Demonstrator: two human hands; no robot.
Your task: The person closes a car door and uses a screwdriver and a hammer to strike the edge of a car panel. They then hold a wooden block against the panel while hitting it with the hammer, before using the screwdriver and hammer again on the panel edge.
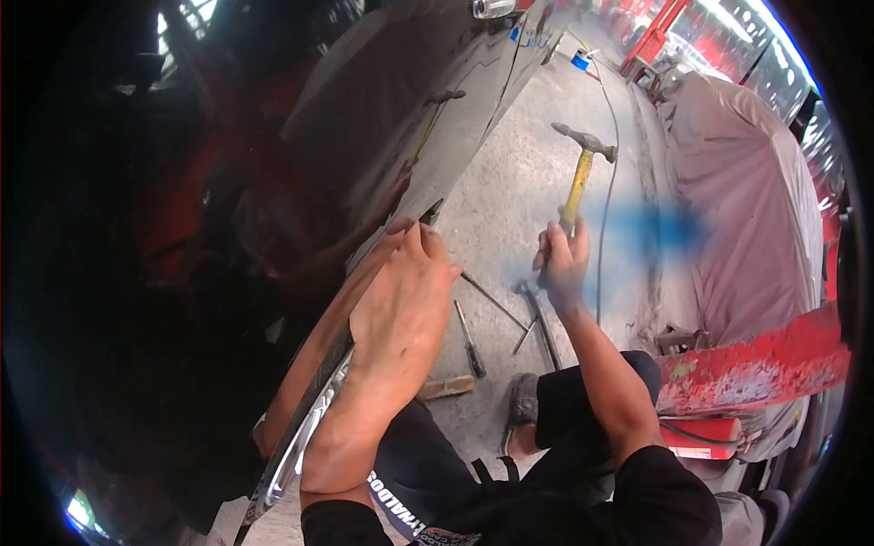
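In my right hand [566, 257] is a hammer [579, 187] with a worn yellow handle, its metal head raised above the floor. My left hand [407, 289] is closed at the edge of a glossy black car body panel [228, 309]. A small dark pointed piece [431, 213] sticks out past the left fingertips; most of it is hidden. The panel mirrors the hammer and my hand. Between my hands, on the floor, lie a T-handled rod [499, 302], a screwdriver-like tool [471, 344] and a second long-handled tool [542, 323].
A wooden block [446, 388] lies near my shoe [522, 411]. On the right are a sheet-covered bulky shape [728, 191], a scraped red panel [756, 364] and a red cylinder [706, 435]. Farther off, a cable [612, 118] crosses the concrete floor near a blue-and-white can [582, 60].
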